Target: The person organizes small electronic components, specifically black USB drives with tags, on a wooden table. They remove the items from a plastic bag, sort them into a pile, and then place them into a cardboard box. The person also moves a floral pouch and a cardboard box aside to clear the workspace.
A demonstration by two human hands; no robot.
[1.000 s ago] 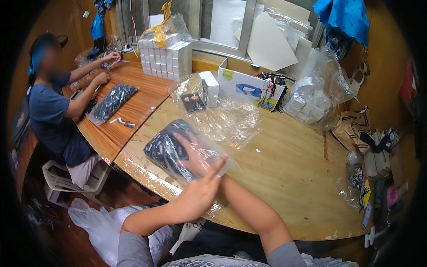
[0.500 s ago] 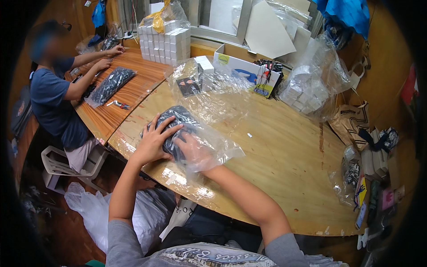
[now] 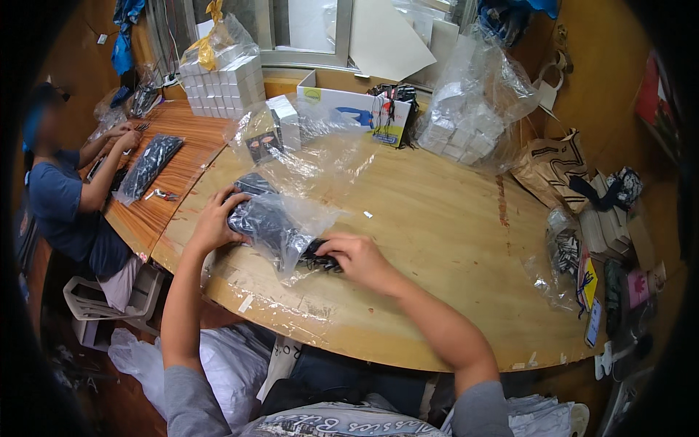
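Note:
On the near left of the wooden table lies a clear plastic bag (image 3: 266, 218) packed with dark pieces. My left hand (image 3: 217, 220) is closed around its left side, fingers over the top and thumb below. At the bag's right end, my right hand (image 3: 357, 258) pinches a bundle of thin black pieces (image 3: 320, 261), which sticks out of the mouth of the bag. What exactly these pieces are is too small to tell. Behind the bag, a loose clear plastic sheet (image 3: 313, 156) lies beside a white box (image 3: 284, 120).
A person (image 3: 62, 186) works at the left table, near another filled bag (image 3: 151, 169) and pliers (image 3: 163, 195). Stacked white boxes (image 3: 222, 84), an open carton (image 3: 349, 109) and a bag of white boxes (image 3: 473, 120) line the back. A paper bag (image 3: 550, 167) stands at the right.
My right hand has come out from inside the plastic and moved right, now with the black bundle. My left hand has shifted to the bag's left side. The whole view has turned slightly right.

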